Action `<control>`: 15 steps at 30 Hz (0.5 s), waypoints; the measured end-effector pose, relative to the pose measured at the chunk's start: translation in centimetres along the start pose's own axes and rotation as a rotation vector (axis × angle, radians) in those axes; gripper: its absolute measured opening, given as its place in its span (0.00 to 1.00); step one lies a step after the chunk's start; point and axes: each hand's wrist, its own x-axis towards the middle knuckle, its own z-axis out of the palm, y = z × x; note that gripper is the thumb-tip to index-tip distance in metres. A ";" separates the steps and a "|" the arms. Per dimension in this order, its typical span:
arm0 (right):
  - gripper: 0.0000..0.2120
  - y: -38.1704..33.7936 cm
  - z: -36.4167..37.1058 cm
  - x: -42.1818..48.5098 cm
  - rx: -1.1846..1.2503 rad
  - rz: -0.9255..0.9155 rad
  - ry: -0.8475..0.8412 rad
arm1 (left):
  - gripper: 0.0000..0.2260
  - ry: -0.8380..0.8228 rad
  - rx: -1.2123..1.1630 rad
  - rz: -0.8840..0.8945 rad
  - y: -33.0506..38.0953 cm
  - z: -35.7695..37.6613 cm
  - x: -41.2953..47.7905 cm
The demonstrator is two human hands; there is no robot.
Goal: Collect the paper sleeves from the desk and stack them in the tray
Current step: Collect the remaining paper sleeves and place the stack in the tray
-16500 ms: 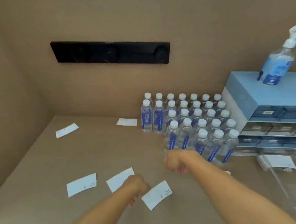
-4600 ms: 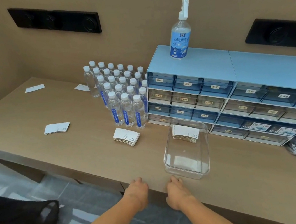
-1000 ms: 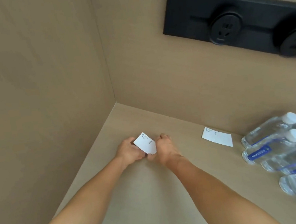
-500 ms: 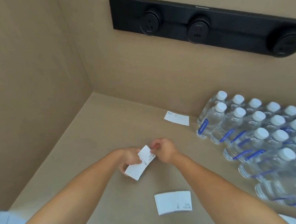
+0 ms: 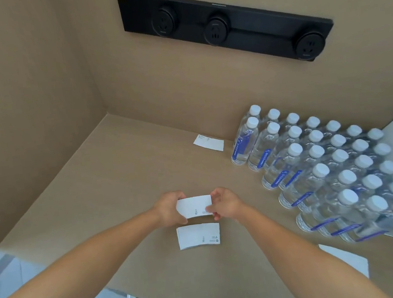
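Both my hands hold one white paper sleeve (image 5: 195, 206) level above the desk. My left hand (image 5: 168, 210) pinches its left end and my right hand (image 5: 224, 206) its right end. Directly below it a small stack of sleeves (image 5: 198, 235) lies flat on the desk. Another single sleeve (image 5: 208, 143) lies near the back wall, left of the bottles. More sleeves (image 5: 346, 261) lie at the lower right, partly behind my right forearm. The tray is out of view.
A dense block of water bottles (image 5: 322, 164) with white caps fills the right side of the desk (image 5: 120, 184). A black socket strip (image 5: 224, 25) is mounted on the back wall. A side wall closes the left. The desk's front edge runs below my forearms.
My hands have carried the sleeve back toward me and levelled it above the stack on the desk. The view has swung right, showing more bottles.
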 end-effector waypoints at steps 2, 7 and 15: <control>0.22 0.7 0.4 -0.6 -0.109 -0.056 -0.026 | 0.21 0.006 0.046 0.011 -0.1 1.0 -0.5; 0.20 3.1 0.8 -1.8 -0.584 -0.232 0.017 | 0.24 -0.042 0.212 0.041 -0.6 3.2 -2.0; 0.17 5.7 2.5 -2.7 -0.697 -0.227 0.030 | 0.21 0.014 0.421 0.063 -1.1 6.7 -3.2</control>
